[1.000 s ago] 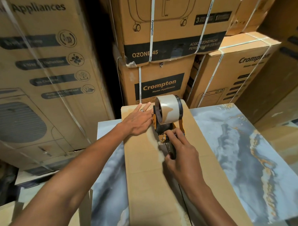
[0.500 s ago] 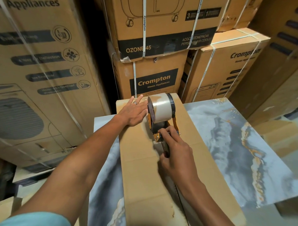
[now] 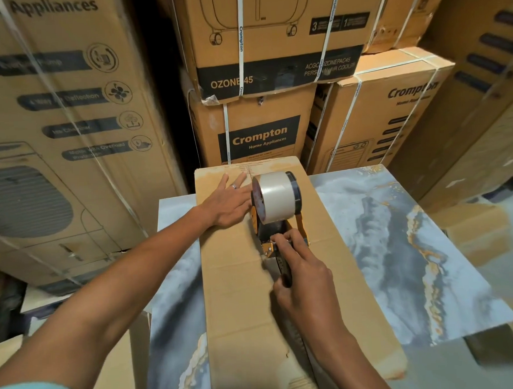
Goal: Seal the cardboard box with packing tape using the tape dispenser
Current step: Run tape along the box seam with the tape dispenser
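Versus the earlier frames, little has changed: the tape dispenser (image 3: 275, 214) remains near the far end of the cardboard box (image 3: 238, 283), on its centre seam. Right hand (image 3: 301, 276) grip stays clamped on the dispenser handle; left hand (image 3: 230, 201) stays flat, fingers spread, on the box top just beside the roll. Box lies lengthwise on a marble-patterned tabletop (image 3: 398, 247). Stacked, strapped Crompton cartons (image 3: 261, 129) wall in the far side, close behind the box.

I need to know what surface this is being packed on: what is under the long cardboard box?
The cardboard box lies on a marbled blue-grey slab that shows on both sides of it. What supports the slab is hidden.
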Tool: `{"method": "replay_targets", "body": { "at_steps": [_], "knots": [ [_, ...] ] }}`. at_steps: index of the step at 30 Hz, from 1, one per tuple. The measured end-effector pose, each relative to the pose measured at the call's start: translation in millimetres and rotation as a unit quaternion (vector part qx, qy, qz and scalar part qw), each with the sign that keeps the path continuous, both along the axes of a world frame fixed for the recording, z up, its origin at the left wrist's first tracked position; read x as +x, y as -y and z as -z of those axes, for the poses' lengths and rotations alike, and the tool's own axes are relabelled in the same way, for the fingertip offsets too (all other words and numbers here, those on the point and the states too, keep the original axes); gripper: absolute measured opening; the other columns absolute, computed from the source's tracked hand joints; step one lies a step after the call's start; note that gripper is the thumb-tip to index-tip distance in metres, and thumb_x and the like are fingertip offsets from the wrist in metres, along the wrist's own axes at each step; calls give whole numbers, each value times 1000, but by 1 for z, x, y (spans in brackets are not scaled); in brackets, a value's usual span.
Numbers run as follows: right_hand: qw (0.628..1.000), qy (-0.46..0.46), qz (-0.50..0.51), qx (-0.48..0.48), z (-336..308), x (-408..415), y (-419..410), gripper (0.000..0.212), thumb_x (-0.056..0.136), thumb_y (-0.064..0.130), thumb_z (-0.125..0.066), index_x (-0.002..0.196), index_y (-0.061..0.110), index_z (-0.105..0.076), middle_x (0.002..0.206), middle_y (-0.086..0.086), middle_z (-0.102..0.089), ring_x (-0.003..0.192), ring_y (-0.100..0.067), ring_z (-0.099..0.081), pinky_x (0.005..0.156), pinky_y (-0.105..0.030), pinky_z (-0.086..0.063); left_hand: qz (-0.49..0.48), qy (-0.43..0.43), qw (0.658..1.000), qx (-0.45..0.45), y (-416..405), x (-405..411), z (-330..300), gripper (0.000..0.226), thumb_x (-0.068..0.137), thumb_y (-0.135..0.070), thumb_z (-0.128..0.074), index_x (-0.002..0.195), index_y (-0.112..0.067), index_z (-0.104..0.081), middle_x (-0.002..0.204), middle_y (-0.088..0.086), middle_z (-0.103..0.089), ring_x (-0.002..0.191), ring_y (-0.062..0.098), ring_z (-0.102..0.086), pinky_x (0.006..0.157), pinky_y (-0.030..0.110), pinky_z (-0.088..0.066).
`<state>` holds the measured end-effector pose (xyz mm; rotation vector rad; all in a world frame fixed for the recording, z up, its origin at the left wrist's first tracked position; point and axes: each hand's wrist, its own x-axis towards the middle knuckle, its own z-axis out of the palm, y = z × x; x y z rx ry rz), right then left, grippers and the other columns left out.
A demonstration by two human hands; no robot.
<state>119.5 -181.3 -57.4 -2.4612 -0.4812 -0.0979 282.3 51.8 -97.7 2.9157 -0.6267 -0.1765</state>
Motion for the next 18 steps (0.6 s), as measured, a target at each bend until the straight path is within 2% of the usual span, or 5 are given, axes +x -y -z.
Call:
{"method": "replay_targets", "body": {
  "at_steps": [4, 10, 13, 15, 18],
  "knots": [
    [1000, 1, -2, -17, 0, 0, -1, 80, 71, 3, -67, 144, 29, -49, 153, 7, -43, 101, -26, -67, 73, -34, -54, 11, -1, 1000, 8, 10, -26, -8, 44, 108, -26, -27, 147, -17, -45, 160, 9, -37, 155, 29, -14, 124, 57, 2],
    [999, 13, -13, -31, -4, -1, 0, 80, 71, 0, -66, 144, 26, -48, 151, 5, -42, 98, -27, -66, 68, -32, -49, 5, 2, 1000, 13, 17, -31, -16, 42, 108, -24, -29, 144, -15, -48, 155, 12, -43, 152, 29, -23, 125, 54, 2],
    [998, 15, -23, -49, -2, -6, 0, 81, 70, -1, -63, 144, 25, -46, 153, 3, -40, 89, -33, -66, 62, -32, -41, 3, -3, 999, 35, 16, -32, -15, 40, 106, -23, -33, 140, -16, -52, 153, 11, -46, 150, 28, -26, 125, 51, 1],
    [997, 17, -28, -64, 0, -11, 1, 82, 70, -2, -62, 145, 26, -44, 154, 3, -38, 85, -35, -65, 60, -34, -42, 0, -4, 999, 43, 16, -33, -16, 40, 104, -22, -35, 140, -17, -53, 153, 11, -46, 149, 28, -27, 125, 50, 1],
    [998, 20, -25, -59, 2, -21, 6, 84, 67, -3, -64, 144, 25, -45, 153, 0, -42, 81, -33, -67, 58, -31, -40, -9, -6, 999, 33, 16, -32, -15, 42, 107, -24, -30, 143, -15, -49, 152, 13, -47, 147, 29, -31, 125, 50, 1]
  ]
}}
